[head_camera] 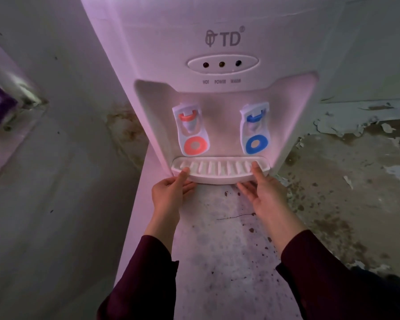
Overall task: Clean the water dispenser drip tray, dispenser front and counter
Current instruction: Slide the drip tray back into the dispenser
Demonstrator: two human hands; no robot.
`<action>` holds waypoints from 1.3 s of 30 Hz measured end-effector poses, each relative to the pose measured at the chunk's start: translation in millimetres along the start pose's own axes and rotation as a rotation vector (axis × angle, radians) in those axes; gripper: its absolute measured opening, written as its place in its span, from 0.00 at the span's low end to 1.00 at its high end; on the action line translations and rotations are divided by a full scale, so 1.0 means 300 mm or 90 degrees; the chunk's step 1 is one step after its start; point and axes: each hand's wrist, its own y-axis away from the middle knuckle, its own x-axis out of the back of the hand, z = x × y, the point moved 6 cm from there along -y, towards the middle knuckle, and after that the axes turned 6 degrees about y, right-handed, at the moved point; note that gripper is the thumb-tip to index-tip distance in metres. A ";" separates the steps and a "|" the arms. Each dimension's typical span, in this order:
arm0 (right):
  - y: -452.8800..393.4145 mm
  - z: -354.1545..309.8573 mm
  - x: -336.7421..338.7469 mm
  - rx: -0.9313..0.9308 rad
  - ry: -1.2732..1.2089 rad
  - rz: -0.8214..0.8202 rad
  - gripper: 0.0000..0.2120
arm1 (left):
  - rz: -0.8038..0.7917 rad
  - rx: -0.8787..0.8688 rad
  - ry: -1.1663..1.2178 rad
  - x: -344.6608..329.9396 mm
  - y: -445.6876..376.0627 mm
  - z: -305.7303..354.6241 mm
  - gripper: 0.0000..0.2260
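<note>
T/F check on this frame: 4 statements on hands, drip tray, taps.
1. Both hands grip the drip tray: left hand, right hand. True.
2. The red tap is on the right side of the picture. False: it is on the left; the blue tap is on the right.
3. A cloth lies in the tray. False: none visible.
4. The counter shows dark specks. True.

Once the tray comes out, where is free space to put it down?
The counter below the tray, between the two sleeves, is bare but stained. The hands crowd the strip right under the tray; the taps hang close above it.
</note>
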 end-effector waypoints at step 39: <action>0.007 0.005 0.019 0.007 0.109 -0.033 0.05 | 0.009 0.067 0.075 -0.030 0.073 0.006 0.19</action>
